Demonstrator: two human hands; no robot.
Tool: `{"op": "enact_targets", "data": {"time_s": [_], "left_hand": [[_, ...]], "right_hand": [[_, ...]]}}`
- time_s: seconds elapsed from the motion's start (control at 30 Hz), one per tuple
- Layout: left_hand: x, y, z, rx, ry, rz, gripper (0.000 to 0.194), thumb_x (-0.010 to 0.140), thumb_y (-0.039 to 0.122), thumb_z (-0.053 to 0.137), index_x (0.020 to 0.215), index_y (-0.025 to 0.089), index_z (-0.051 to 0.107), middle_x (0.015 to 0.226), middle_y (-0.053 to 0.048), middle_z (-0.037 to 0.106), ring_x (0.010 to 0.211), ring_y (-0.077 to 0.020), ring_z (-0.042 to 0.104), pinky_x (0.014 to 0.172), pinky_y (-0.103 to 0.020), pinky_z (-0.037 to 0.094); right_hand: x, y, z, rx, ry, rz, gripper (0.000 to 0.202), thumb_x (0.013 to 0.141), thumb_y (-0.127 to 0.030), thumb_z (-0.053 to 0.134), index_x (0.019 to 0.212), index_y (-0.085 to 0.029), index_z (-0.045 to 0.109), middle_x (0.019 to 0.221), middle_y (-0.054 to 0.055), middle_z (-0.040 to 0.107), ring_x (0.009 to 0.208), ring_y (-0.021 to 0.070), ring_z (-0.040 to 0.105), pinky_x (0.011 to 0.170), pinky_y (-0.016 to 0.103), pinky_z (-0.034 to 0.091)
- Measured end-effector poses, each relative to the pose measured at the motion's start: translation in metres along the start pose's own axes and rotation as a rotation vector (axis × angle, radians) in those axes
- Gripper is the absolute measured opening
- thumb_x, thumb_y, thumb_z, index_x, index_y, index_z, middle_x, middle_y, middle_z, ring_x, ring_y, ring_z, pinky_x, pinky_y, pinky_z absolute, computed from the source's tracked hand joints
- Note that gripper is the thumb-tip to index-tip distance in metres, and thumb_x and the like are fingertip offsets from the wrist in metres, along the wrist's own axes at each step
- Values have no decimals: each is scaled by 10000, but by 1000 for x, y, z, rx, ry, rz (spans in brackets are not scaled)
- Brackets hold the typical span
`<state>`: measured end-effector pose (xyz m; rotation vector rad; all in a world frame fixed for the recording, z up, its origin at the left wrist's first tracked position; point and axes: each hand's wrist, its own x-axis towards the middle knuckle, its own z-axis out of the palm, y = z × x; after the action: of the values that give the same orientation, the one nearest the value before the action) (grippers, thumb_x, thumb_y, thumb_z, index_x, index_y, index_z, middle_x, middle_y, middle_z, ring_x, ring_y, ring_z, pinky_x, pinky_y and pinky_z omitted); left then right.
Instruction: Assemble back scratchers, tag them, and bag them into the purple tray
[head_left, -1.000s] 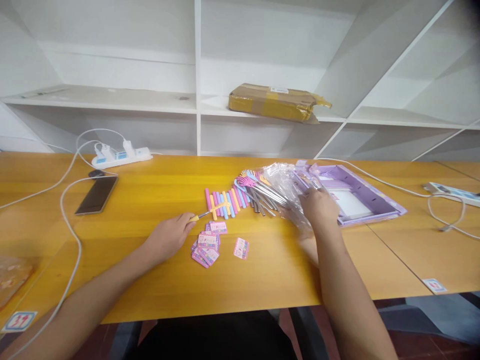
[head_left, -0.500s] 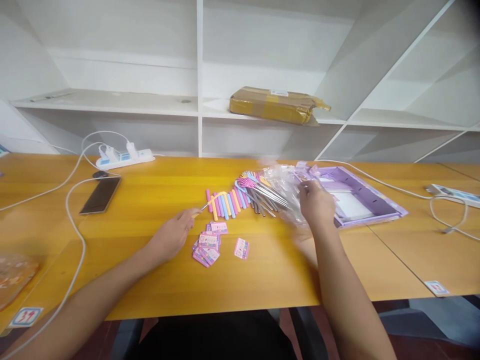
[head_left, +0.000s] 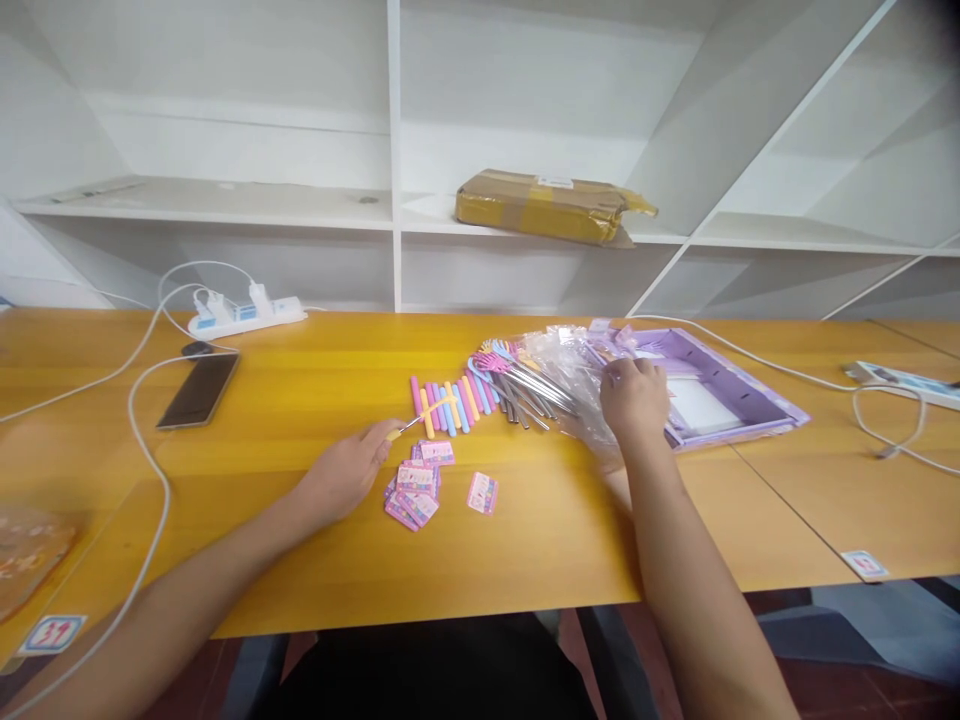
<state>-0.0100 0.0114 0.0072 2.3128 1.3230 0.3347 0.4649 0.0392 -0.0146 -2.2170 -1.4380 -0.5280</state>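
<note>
My left hand (head_left: 346, 470) is closed round the yellow handle of a thin back scratcher (head_left: 411, 424). Its metal shaft and yellow end point right, over a row of pink, yellow and blue handles (head_left: 451, 404). These belong to a heap of back scratchers with metal rods (head_left: 534, 385) and coloured claw heads. Over the heap's right end lies a crumpled clear plastic bag (head_left: 564, 358). Beside the bag, at the left edge of a purple box (head_left: 739, 372), my right hand (head_left: 634, 400) has its fingers curled in; what they grip is hidden.
Small pink cards (head_left: 417, 482) lie in a pile, with one card (head_left: 482, 493) apart. A phone (head_left: 199, 390), a power strip (head_left: 246, 316) and white cables are at the left. Another power strip (head_left: 907, 388) lies right. A taped carton (head_left: 551, 207) rests on the shelf.
The back scratcher in my left hand has swung so that its yellow end sits lower and farther right. My right hand has turned slightly beside the bag. The view has shifted a little.
</note>
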Motion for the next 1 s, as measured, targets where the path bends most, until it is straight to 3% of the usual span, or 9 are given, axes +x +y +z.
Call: {"op": "enact_targets", "data": {"time_s": [0.4, 0.63, 0.73, 0.83, 1.0], "left_hand": [[0, -4, 4, 26, -13, 41, 457, 1102, 379, 250, 1497, 273, 455, 1389, -90, 680, 1137, -268, 706, 915, -375, 536], [1, -8, 8, 31, -24, 53, 466, 1094, 351, 269, 1513, 259, 449, 1423, -97, 654, 1178, -280, 687, 950, -388, 529], [0, -10, 8, -36, -13, 78, 465, 1092, 318, 278, 1524, 294, 447, 1335, -80, 687, 1090, -256, 699, 932, -376, 526], [0, -11, 8, -101, 8, 141, 425, 1088, 299, 297, 1411, 290, 572, 1177, -68, 706, 1005, -236, 686, 928, -368, 512], [1, -6, 12, -221, -28, 183, 327, 1071, 369, 411, 1138, 256, 710, 1082, -53, 692, 1005, -229, 652, 912, -349, 485]], "right_hand": [[4, 0, 13, 96, -28, -191, 112, 874, -241, 533, 933, -194, 615, 1046, 137, 680, 1070, 298, 555, 1007, 409, 420], [5, 1, 18, 278, -35, -161, 134, 850, -280, 607, 957, -200, 616, 928, 119, 734, 1014, 314, 592, 918, 443, 473], [4, -7, 7, 482, -15, -141, 157, 883, -316, 594, 973, -192, 629, 915, 102, 703, 883, 259, 627, 825, 406, 509], [-6, -30, -10, 873, -148, -61, 274, 932, -416, 598, 1088, -194, 640, 885, 41, 654, 642, 153, 592, 611, 298, 489], [-44, -91, -32, 1374, -592, 42, 392, 921, -516, 683, 1170, -216, 653, 715, -42, 590, 480, 84, 467, 446, 218, 366]]}}
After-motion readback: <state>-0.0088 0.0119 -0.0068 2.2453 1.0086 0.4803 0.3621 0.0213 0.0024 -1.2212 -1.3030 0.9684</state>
